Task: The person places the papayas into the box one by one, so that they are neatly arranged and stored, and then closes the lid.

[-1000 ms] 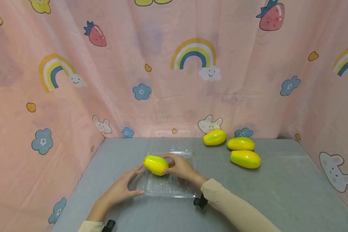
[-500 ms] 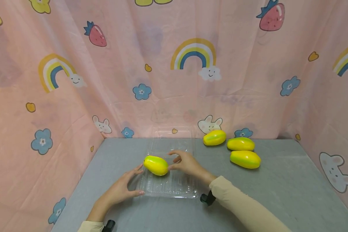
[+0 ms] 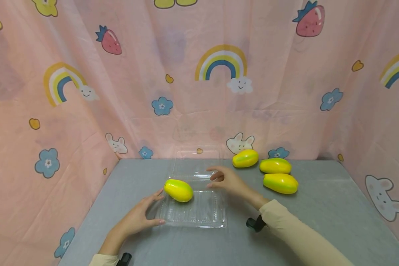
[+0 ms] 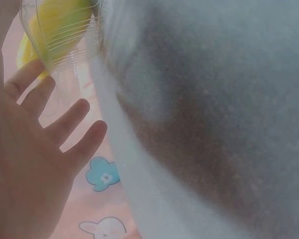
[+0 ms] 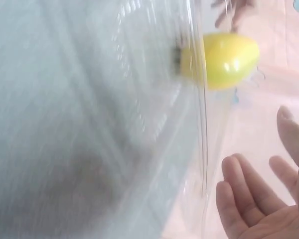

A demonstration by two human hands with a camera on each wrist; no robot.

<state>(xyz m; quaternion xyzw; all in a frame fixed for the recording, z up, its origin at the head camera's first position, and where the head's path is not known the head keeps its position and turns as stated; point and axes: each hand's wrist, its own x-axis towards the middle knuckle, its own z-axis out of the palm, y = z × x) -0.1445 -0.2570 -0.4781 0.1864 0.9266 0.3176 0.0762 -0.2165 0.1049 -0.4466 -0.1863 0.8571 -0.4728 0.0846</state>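
- A clear plastic box (image 3: 199,212) lies open on the grey surface (image 3: 319,221), its lid (image 3: 197,162) tipped back toward the pink curtain (image 3: 199,92); one yellow-green mango (image 3: 178,190) sits in the left rear part of the tray, touching the tray's floor
- The left hand (image 3: 141,214) rests on the surface at the box's left side; its fingers are straight and spread, the thumb tip touching the front left rim and a fingertip just beside the mango; it grasps nothing; in the left wrist view the left hand (image 4: 25,164) shows an open palm beside the ribbed plastic wall, with the mango (image 4: 55,25) seen through it
- The right hand (image 3: 227,180) hovers over the right rear part of the box, apart from the mango; its fingers are loosely stretched and released, holding nothing; in the right wrist view the right hand (image 5: 264,199) shows relaxed fingers near the clear wall, and the mango (image 5: 224,59) lies beyond that wall
- Three more mangoes (image 3: 274,171) lie on the surface to the right of the box, near the curtain; two rest close together and the third lies just in front of them; all are well apart from both hands
- A beige sleeve (image 3: 302,240) covers the right forearm
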